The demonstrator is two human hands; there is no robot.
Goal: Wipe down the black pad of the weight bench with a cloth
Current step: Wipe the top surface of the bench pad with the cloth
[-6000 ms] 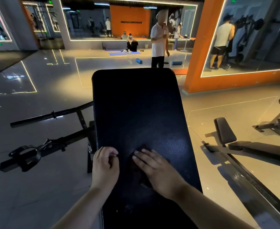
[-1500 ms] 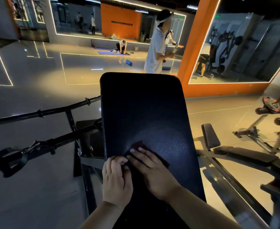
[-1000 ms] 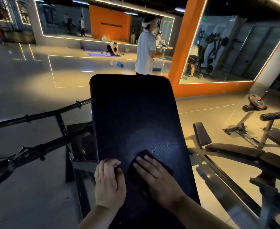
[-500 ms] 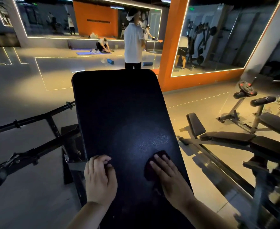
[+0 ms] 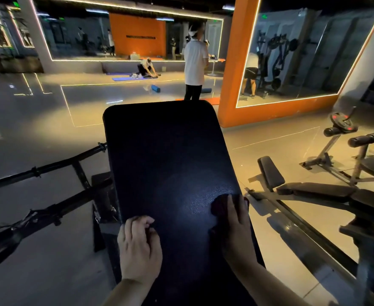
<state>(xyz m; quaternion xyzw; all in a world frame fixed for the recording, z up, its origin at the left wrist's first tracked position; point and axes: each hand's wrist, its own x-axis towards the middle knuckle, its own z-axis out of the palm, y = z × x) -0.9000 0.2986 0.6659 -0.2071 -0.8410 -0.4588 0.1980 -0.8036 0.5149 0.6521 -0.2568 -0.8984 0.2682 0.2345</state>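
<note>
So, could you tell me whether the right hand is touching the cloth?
Touching. The head view shows the right hand flat on the dark cloth, fingers across it, at the black pad's right edge.

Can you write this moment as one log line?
step: wipe | right hand: flat on cloth, at right edge of black pad | left hand: curled, resting near left edge

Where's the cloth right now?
In the head view, the cloth lies at the right edge of the black pad, toward its near end, pressed under the right hand.
</note>
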